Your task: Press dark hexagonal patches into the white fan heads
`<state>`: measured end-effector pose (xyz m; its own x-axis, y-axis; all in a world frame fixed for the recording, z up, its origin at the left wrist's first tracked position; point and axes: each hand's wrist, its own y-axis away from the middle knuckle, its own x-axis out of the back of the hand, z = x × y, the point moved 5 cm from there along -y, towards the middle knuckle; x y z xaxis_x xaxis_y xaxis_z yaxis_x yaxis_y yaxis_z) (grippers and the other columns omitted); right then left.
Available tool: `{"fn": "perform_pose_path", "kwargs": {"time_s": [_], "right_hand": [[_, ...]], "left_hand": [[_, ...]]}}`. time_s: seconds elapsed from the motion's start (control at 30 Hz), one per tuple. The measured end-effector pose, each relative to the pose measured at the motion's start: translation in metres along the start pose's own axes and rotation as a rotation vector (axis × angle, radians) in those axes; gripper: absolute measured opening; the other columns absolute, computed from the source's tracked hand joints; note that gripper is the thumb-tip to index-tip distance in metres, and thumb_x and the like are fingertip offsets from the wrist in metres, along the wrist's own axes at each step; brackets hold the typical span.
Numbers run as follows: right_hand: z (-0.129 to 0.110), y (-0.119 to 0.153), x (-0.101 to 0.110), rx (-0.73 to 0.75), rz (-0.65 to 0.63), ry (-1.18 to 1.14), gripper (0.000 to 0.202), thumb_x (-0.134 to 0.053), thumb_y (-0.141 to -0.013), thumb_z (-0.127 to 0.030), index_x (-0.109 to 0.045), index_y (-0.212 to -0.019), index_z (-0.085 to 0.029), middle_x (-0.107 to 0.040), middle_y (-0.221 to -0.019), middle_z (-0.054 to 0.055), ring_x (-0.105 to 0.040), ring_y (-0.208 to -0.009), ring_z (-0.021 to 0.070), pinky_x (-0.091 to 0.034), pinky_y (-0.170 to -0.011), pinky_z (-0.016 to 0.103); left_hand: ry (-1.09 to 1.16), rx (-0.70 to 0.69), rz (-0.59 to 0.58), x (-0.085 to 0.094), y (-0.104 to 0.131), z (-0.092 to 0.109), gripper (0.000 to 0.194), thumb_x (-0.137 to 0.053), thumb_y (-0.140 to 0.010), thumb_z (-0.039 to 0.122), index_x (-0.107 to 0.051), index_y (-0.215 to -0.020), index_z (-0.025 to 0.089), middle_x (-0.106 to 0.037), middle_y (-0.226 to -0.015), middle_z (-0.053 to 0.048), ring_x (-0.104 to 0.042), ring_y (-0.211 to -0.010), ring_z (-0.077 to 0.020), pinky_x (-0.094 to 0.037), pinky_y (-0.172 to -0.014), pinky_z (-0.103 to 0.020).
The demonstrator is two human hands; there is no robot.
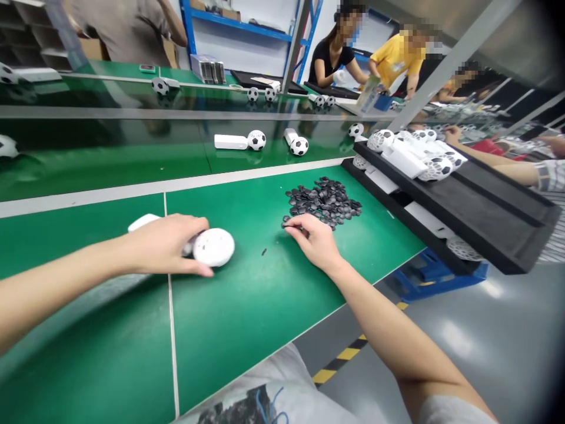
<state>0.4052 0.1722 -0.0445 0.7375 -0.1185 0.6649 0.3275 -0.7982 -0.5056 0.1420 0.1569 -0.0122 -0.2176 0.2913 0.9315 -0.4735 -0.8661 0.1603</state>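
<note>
My left hand [170,244] is closed around a white device with a round ball head [214,247]; its flat white body [143,222] sticks out behind my fingers. The ball head faces right, just above the green table [229,330]. At the near-left edge of a pile of small black pieces [324,200], my right hand [312,238] pinches one small black piece [285,224] between thumb and fingertip. A tiny dark sliver [263,252] lies on the table between my hands.
Black trays [494,218] holding white ball-headed devices [435,168] are stacked at the right. Beyond the table's pale edge strip, a green conveyor belt [168,156] carries football-patterned devices [256,140]. Several people work across the line, and another person's arm [494,162] reaches in from the right.
</note>
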Motion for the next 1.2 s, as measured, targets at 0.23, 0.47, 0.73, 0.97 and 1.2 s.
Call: {"fn": "perform_pose_path", "kwargs": {"time_s": [0.23,0.47,0.73,0.97,1.2], "right_hand": [[-0.048,0.004,-0.006,-0.021,-0.103,-0.241,0.004,-0.062,-0.080,-0.025,-0.065,-0.082,-0.022,-0.057,-0.098,0.004,-0.056,-0.092,0.0166,-0.049,-0.071,0.030],[-0.074,0.005,-0.030,0.109,-0.185,-0.184,0.008,-0.066,-0.076,-0.025,-0.061,-0.072,-0.021,-0.053,-0.110,0.005,-0.048,-0.106,0.0222,-0.040,-0.093,0.044],[-0.070,0.003,-0.034,0.050,-0.147,-0.228,0.015,-0.066,-0.074,-0.025,-0.054,-0.084,-0.022,-0.053,-0.116,0.007,-0.048,-0.112,0.0226,-0.041,-0.094,0.044],[-0.058,0.006,-0.042,-0.097,-0.253,-0.296,0.051,-0.064,-0.074,-0.029,-0.041,-0.119,-0.021,-0.050,-0.126,0.010,-0.049,-0.114,0.0232,-0.044,-0.095,0.042],[-0.063,0.009,-0.044,-0.065,-0.204,-0.268,0.051,-0.062,-0.076,-0.031,-0.041,-0.121,-0.020,-0.053,-0.123,0.010,-0.052,-0.111,0.0216,-0.047,-0.092,0.039]], "left_hand": [[0.063,-0.012,0.018,-0.032,-0.019,0.039,0.088,-0.047,-0.070,0.071,-0.026,-0.139,0.022,-0.049,-0.128,-0.011,-0.051,-0.110,-0.0289,-0.043,-0.085,-0.034],[0.110,-0.043,0.085,-0.041,-0.024,0.043,0.086,-0.058,-0.067,0.063,-0.024,-0.139,0.030,-0.049,-0.129,-0.006,-0.053,-0.109,-0.0282,-0.043,-0.085,-0.036],[0.191,-0.072,0.125,-0.036,-0.022,0.042,0.072,-0.059,-0.067,0.060,-0.040,-0.130,0.031,-0.055,-0.123,-0.003,-0.055,-0.106,-0.0252,-0.045,-0.080,-0.031],[0.206,-0.079,0.139,-0.036,-0.022,0.042,0.070,-0.062,-0.067,0.057,-0.042,-0.129,0.029,-0.053,-0.126,-0.002,-0.053,-0.109,-0.0250,-0.044,-0.085,-0.033],[0.197,-0.064,0.119,-0.036,-0.022,0.041,0.064,-0.058,-0.072,0.054,-0.042,-0.129,0.030,-0.054,-0.127,-0.002,-0.054,-0.107,-0.0262,-0.045,-0.087,-0.036]]}}
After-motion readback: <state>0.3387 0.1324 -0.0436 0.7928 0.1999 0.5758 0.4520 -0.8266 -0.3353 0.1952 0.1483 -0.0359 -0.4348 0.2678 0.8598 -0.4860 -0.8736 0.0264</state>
